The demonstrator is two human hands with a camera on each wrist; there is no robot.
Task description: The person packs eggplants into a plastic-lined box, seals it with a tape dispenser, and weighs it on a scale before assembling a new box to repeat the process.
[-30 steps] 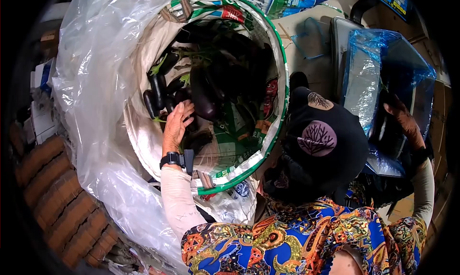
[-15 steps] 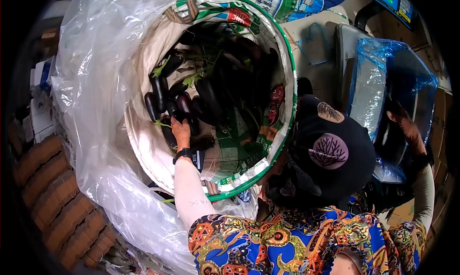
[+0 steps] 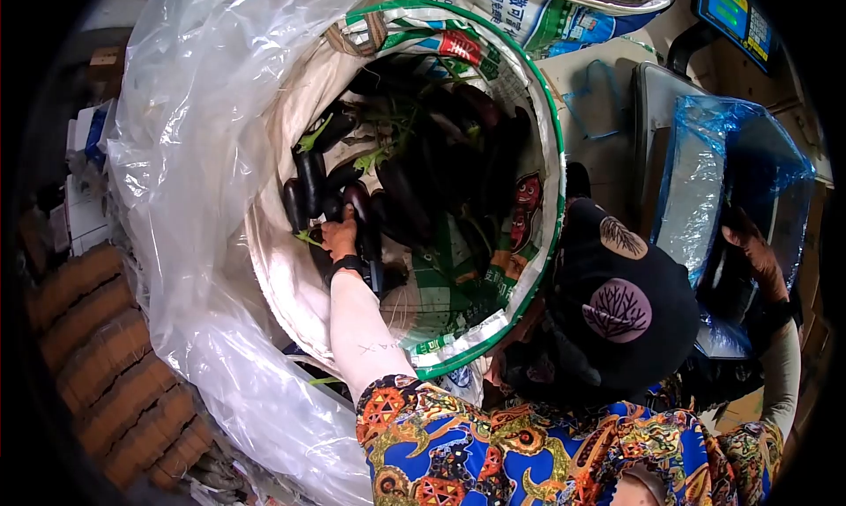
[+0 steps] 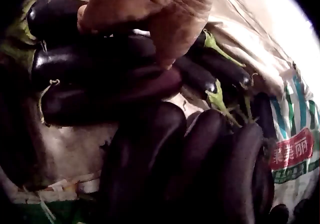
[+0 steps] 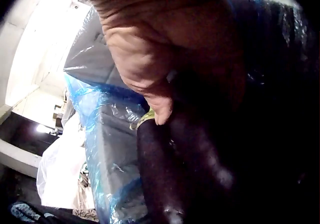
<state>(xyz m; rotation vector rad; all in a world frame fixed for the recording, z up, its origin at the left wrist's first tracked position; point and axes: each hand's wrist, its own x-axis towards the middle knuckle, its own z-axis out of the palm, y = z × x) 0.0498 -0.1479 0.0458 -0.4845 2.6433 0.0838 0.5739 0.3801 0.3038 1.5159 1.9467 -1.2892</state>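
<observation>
Inside a round fabric basket with a green rim (image 3: 561, 180), my left hand (image 3: 339, 240) holds a dark purple eggplant (image 3: 356, 193). In the left wrist view, the left thumb and a finger reach over eggplants (image 4: 95, 59) lying side by side; more eggplants (image 4: 145, 154) lie just below. My right hand (image 3: 753, 251) is down in a box lined with blue plastic (image 3: 687, 180). The right wrist view shows its thumb bent against the stem end of an eggplant (image 5: 162, 174), beside the green cap; the other fingers are mostly lost in shadow.
A black cap (image 3: 617, 286) on a head is between basket and box. The box stands by a scale with a lit display (image 3: 736, 17). Clear plastic sheeting (image 3: 203, 198) drapes along the basket's left, next to stacked brown cardboard (image 3: 132, 356). Another printed sack (image 3: 529, 13) is behind.
My left hand has gone deeper into the basket, from open above the eggplants to fingers around one. The right hand stays in the box. The head view has shifted slightly.
</observation>
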